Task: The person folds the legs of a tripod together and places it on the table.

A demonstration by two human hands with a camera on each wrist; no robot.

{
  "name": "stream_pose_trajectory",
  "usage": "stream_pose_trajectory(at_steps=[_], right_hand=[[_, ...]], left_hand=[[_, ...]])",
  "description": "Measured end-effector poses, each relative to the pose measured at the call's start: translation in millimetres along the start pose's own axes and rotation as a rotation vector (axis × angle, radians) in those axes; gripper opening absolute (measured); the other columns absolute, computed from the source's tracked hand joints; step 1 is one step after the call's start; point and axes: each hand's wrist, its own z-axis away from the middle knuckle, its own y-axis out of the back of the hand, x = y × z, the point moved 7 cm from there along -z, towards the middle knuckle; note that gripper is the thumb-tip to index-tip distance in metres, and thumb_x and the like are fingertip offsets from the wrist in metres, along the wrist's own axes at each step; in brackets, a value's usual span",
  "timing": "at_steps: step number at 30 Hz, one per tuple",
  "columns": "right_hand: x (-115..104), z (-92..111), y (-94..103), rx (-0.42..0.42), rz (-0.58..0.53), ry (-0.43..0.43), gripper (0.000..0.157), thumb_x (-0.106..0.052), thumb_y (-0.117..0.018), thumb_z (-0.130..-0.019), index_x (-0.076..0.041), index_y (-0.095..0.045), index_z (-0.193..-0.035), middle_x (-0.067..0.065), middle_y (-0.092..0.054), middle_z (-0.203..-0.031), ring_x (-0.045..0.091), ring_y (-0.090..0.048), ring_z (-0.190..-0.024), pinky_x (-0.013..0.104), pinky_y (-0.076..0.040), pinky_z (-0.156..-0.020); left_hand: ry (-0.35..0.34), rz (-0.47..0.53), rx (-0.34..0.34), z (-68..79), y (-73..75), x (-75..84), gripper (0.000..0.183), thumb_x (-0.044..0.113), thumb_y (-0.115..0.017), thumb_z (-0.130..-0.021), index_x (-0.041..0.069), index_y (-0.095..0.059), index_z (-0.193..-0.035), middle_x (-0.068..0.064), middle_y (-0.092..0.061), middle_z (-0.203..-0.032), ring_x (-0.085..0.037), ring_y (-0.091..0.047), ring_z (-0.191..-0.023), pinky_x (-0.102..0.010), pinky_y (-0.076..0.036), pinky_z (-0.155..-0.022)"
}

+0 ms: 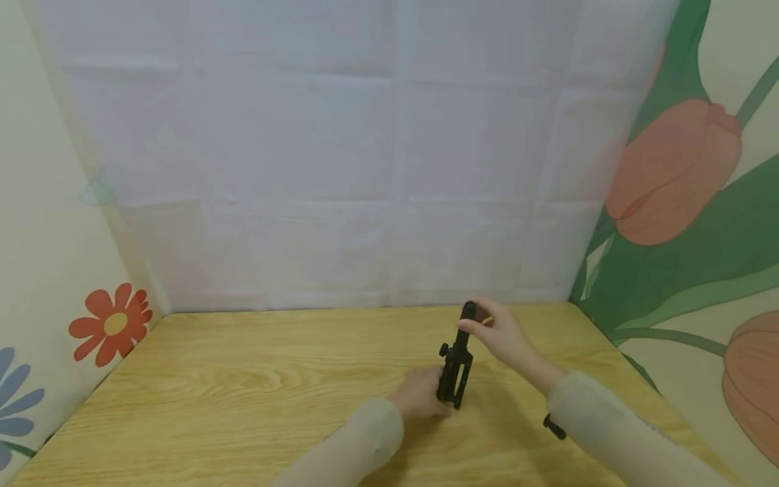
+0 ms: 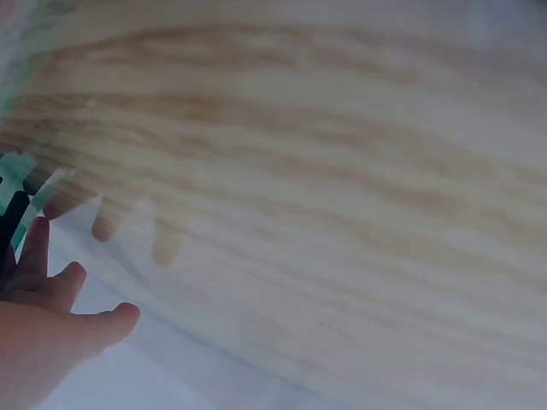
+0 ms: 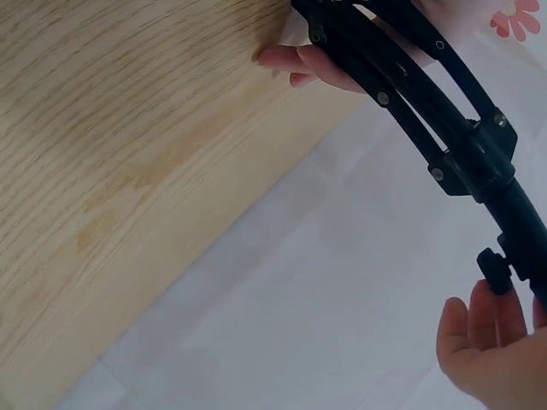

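Note:
A black tripod [image 1: 460, 338] with folded legs stands tilted between my two hands, its centre column pointing up and away. My left hand [image 1: 420, 392] holds the legs low down; its fingers [image 3: 329, 68] show behind them in the right wrist view. At the upper end, my right hand [image 1: 496, 331] pinches the column between thumb and fingers. In the right wrist view, the fingertips of the right hand [image 3: 496, 342] are right at a small black knob [image 3: 494, 269]. The left wrist view catches only a dark strip of the tripod [image 2: 13, 218] beside the left hand [image 2: 60, 329].
A small black piece [image 1: 554, 427] shows at the lower edge of the right sleeve [image 1: 590, 406]. The wood-grain table [image 1: 243, 392] runs back to a creased white sheet [image 1: 341, 169]. Flower-printed panels [image 1: 675, 176] stand on both sides.

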Motion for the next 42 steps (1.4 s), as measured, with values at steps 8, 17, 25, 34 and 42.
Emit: stream_pose_trajectory(at_steps=[8,17,25,34,42], right_hand=[[-4.6,2.5,-4.2,-0.083,-0.023,-0.004,0.026,-0.015,-0.069,-0.095,0.0,-0.062,-0.115,0.008,-0.066,-0.093,0.021,-0.061,-0.088,0.036,-0.052,-0.077],[-9.5,6.2,-8.5,-0.092,-0.022,0.018,0.025,-0.011,-0.069,-0.095,0.001,-0.062,-0.116,0.008,-0.066,-0.092,0.019,-0.06,-0.085,0.032,-0.052,-0.074],[-10.2,7.1,-9.1,-0.068,0.001,0.013,0.025,-0.014,-0.07,-0.094,0.0,-0.062,-0.114,0.004,-0.063,-0.084,0.019,-0.054,-0.074,0.027,-0.046,-0.064],[-10.6,8.6,-9.0,-0.036,0.016,0.006,0.02,-0.015,-0.071,-0.094,-0.004,-0.062,-0.109,0.003,-0.056,-0.077,0.017,-0.051,-0.069,0.027,-0.041,-0.053],[-10.2,10.5,-6.5,0.017,0.062,-0.007,0.02,-0.016,-0.071,-0.093,-0.004,-0.061,-0.106,0.002,-0.059,-0.077,0.015,-0.051,-0.07,0.026,-0.042,-0.056]], left_hand=[[0.021,-0.043,0.015,2.4,0.0,0.8,0.059,0.026,-0.088,-0.078,0.004,-0.062,-0.126,-0.01,-0.068,-0.122,-0.027,-0.064,-0.115,-0.058,-0.035,-0.111],[0.027,0.007,0.073,8.1,9.4,0.1,0.052,0.025,-0.088,-0.076,0.005,-0.066,-0.119,-0.011,-0.072,-0.112,-0.029,-0.067,-0.107,-0.064,-0.037,-0.107],[0.048,0.036,0.121,14.0,11.3,-4.2,0.023,0.014,-0.079,-0.086,0.003,-0.069,-0.103,-0.01,-0.074,-0.097,-0.028,-0.07,-0.092,-0.053,-0.05,-0.097],[0.175,0.066,0.18,32.6,6.0,6.4,0.033,0.029,-0.074,-0.09,-0.001,-0.063,-0.088,-0.008,-0.063,-0.071,-0.023,-0.058,-0.064,-0.036,-0.05,-0.062],[0.258,-0.056,0.15,32.0,-4.3,19.2,0.082,0.055,-0.079,-0.08,-0.009,-0.057,-0.127,-0.025,-0.063,-0.126,-0.044,-0.055,-0.121,-0.063,-0.039,-0.1]])
